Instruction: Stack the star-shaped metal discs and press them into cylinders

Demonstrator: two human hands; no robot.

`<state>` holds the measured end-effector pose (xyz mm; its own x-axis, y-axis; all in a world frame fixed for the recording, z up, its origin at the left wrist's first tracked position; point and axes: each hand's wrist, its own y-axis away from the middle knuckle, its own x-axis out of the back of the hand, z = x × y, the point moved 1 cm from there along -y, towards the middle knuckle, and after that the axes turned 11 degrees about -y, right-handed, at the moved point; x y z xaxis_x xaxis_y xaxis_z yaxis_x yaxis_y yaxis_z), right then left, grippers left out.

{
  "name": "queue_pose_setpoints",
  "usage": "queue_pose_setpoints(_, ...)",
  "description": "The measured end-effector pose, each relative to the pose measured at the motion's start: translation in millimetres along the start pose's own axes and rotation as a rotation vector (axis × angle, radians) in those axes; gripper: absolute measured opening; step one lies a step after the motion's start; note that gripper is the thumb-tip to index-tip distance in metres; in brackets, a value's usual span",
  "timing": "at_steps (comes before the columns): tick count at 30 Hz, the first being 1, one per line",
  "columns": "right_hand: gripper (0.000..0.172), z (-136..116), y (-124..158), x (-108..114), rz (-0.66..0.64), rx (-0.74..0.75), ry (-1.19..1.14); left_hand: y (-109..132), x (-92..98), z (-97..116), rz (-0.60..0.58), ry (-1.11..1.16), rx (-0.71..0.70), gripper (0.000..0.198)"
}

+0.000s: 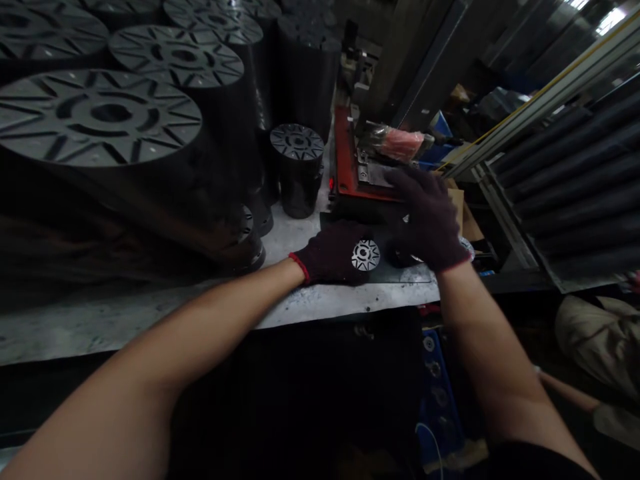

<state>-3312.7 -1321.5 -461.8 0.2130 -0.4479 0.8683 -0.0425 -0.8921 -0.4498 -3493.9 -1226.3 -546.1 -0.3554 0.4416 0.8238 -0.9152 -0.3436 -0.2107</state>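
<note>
Both my hands wear dark knit gloves with red cuffs. My left hand (336, 253) is wrapped round a small stack of slotted metal discs (366, 255) at the bench's front part. To its right, my right hand (430, 217) is raised over the bench beside the red machine base (350, 157), fingers stretched forward and slightly smeared by motion. A metal plate (373, 175) on the red base lies just beyond its fingertips. Under and beside my right palm, more round metal pieces show in part.
Tall dark stacks of slotted discs (103, 117) fill the left side. A shorter stack (297, 141) stands behind my left hand. Pink-wrapped tooling (400, 143) lies on the machine. Below the bench is a blue tray (440, 393) with round parts. Another person's arm (567, 390) shows at lower right.
</note>
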Motion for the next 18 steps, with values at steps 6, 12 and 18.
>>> queue_pose_setpoints(6,0.047,44.5,-35.1,1.5,0.016,0.185,-0.016,3.1,-1.7,-4.8,-0.03,0.039,0.01,0.088)
queue_pose_setpoints(12,0.051,-11.1,61.1,-27.2,0.18,-0.434,-0.441,-1.0,-0.6,0.1,-0.002,0.011,-0.013,0.07)
queue_pose_setpoints(18,0.047,-28.3,82.3,-52.7,0.058,-0.411,-0.348,-3.1,7.0,10.1,-0.002,0.003,-0.014,0.049)
